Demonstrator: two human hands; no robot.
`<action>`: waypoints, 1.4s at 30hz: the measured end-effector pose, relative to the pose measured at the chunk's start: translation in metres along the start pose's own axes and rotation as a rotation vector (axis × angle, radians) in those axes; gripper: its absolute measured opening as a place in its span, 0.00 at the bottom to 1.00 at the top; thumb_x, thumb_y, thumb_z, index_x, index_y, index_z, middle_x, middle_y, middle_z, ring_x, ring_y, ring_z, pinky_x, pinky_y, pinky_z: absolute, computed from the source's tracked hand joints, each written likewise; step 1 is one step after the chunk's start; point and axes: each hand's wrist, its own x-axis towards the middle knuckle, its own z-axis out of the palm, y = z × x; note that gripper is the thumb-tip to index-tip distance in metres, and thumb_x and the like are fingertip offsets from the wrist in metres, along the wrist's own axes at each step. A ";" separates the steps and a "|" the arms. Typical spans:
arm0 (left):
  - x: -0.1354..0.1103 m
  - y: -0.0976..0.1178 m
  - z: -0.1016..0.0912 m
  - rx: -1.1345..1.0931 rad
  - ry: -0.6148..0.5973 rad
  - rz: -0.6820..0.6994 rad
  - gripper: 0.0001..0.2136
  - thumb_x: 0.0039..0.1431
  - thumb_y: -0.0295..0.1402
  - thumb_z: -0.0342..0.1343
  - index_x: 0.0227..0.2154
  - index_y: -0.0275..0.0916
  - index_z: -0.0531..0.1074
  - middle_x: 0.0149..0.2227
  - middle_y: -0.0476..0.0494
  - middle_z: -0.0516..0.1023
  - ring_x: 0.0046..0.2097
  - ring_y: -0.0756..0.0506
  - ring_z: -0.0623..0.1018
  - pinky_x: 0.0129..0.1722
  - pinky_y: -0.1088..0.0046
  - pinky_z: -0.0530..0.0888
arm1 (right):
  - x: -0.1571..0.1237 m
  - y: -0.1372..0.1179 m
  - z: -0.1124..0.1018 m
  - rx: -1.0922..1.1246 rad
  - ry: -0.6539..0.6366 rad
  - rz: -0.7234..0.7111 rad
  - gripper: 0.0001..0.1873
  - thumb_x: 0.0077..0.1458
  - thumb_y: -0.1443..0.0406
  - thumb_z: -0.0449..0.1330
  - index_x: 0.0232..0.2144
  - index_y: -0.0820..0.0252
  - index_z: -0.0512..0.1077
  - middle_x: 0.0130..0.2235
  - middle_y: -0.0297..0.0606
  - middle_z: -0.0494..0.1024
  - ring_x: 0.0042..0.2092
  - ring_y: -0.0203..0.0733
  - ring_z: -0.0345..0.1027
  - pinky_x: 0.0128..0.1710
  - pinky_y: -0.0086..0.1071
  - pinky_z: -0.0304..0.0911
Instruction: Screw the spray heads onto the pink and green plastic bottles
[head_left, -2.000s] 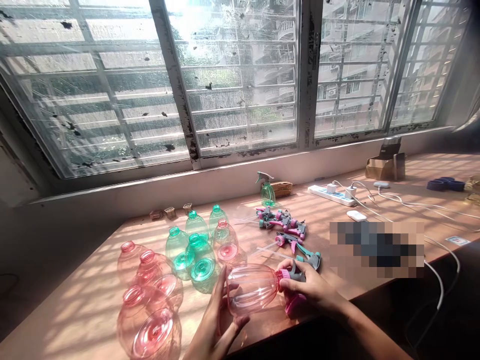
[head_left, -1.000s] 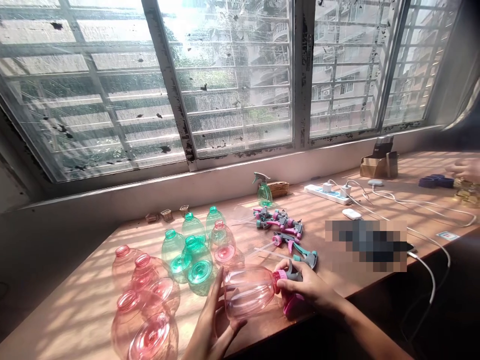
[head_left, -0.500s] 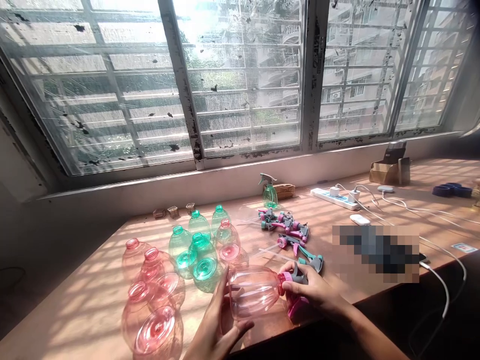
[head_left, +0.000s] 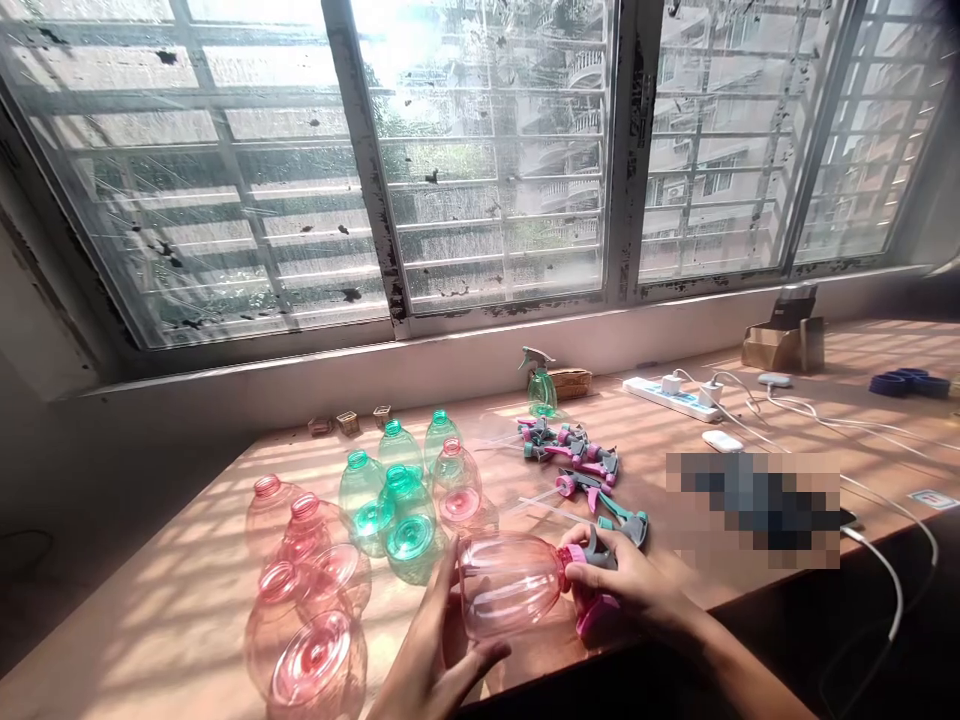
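A clear pink spray bottle lies sideways between my hands, above the table's front edge. My left hand cups its base, with fingers behind and the thumb in front. At the neck, my right hand grips the grey and pink trigger spray head, thumb and fingers around the pink collar. Several open pink bottles stand to the left, and open green bottles stand behind my left hand. Beyond my right hand lies a pile of loose trigger spray heads with thin clear tubes.
A green bottle fitted with a sprayer stands by the wall. To the right are a white power strip, cables, a white mouse-like object and a blurred dark patch. A brown box sits at the back.
The whole view has shifted very slightly. Both hands keep the same hold on the pink bottle and its spray head; nothing else visibly moves.
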 end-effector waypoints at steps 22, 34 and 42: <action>-0.004 -0.008 0.001 -0.091 -0.003 0.013 0.53 0.60 0.52 0.67 0.76 0.55 0.34 0.79 0.40 0.47 0.73 0.29 0.62 0.71 0.52 0.63 | 0.000 0.002 0.001 0.024 -0.009 0.013 0.24 0.48 0.51 0.77 0.35 0.56 0.70 0.30 0.33 0.84 0.29 0.42 0.77 0.33 0.35 0.68; -0.002 0.003 0.002 -0.114 -0.044 0.000 0.48 0.65 0.53 0.62 0.76 0.54 0.34 0.74 0.35 0.61 0.70 0.31 0.69 0.68 0.53 0.67 | -0.001 -0.002 0.004 0.061 -0.005 -0.004 0.23 0.50 0.51 0.76 0.34 0.57 0.71 0.28 0.32 0.84 0.27 0.41 0.76 0.31 0.34 0.70; -0.003 -0.005 0.002 -0.094 0.025 0.003 0.49 0.60 0.52 0.67 0.76 0.51 0.44 0.77 0.36 0.52 0.70 0.28 0.68 0.68 0.53 0.69 | -0.001 -0.002 0.004 0.071 -0.004 -0.022 0.22 0.50 0.53 0.77 0.33 0.58 0.71 0.28 0.34 0.85 0.27 0.40 0.76 0.29 0.32 0.70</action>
